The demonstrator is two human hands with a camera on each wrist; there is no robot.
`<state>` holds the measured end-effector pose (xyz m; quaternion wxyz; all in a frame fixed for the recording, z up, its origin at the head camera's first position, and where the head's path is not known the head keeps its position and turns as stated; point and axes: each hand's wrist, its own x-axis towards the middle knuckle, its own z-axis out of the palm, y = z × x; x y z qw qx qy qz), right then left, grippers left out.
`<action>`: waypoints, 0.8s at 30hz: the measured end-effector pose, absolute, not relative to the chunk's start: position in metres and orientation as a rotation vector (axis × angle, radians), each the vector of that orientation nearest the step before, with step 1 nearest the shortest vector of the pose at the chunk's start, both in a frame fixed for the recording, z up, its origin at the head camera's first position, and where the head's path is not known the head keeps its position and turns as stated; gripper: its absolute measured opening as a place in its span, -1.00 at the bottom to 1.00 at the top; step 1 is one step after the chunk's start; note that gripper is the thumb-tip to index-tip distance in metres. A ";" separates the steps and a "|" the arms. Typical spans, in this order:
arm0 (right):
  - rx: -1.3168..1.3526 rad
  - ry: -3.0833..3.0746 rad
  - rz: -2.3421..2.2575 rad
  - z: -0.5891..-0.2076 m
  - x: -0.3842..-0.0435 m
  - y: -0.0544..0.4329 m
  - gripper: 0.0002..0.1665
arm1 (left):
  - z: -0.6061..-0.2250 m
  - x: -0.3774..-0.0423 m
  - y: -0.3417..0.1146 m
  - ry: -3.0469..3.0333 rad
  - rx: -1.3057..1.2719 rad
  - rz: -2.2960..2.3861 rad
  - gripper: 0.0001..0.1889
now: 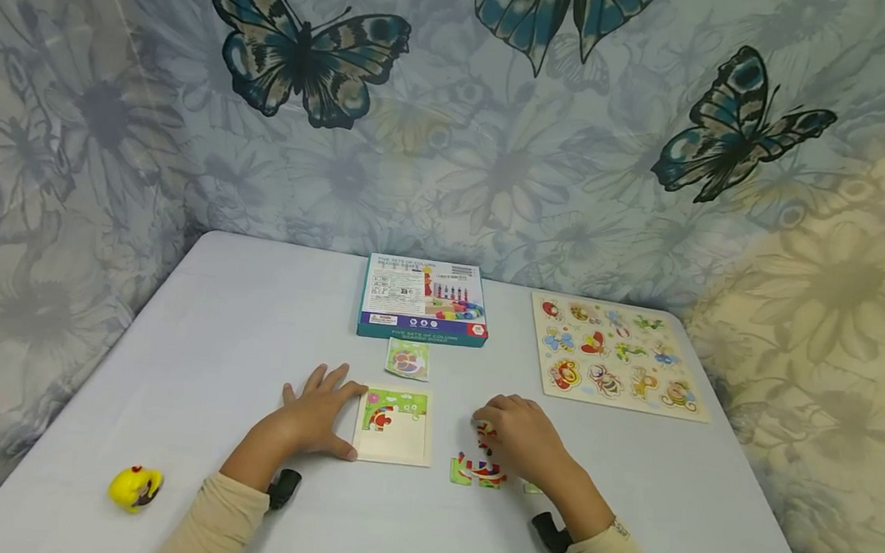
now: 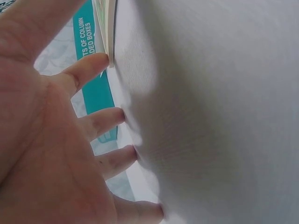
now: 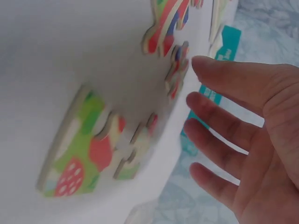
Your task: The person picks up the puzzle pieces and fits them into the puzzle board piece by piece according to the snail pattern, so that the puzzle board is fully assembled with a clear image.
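Observation:
A square wooden puzzle tray [image 1: 388, 452] lies on the table, with green and red puzzle pieces [image 1: 380, 418] fitted along its top and upper left. My left hand [image 1: 313, 417] spreads its fingers beside the tray, thumb and index finger at its left edge; the other fingertips rest on the table in the left wrist view. To the right of the tray, my right hand [image 1: 522, 438] hovers low over loose puzzle pieces [image 1: 481, 472]. In the right wrist view its fingers are loosely bent, with the thumb tip right beside a small red-and-blue piece [image 3: 177, 70]. A strawberry-printed piece [image 3: 79, 149] lies nearby.
Behind the tray lies a small picture card [image 1: 407, 360], in front of a teal-edged box [image 1: 424, 301]. An insect picture board [image 1: 618, 357] lies at the back right. A yellow toy [image 1: 134, 488] sits at the front left. Butterfly-patterned fabric hangs behind the table.

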<state>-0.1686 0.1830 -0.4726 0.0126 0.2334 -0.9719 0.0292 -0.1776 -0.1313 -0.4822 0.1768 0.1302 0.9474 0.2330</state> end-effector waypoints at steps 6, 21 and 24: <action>0.690 -3.070 0.123 -0.475 -0.166 0.190 -0.78 | -0.480 -0.177 -0.133 2.680 0.379 0.651 -0.06; 0.708 -3.082 0.198 -0.477 -0.164 0.194 -0.69 | -0.482 -0.176 -0.133 2.683 0.365 0.682 -0.07; 0.733 -3.063 0.181 -0.476 -0.164 0.193 -0.68 | -0.482 -0.176 -0.133 2.684 0.367 0.674 -0.07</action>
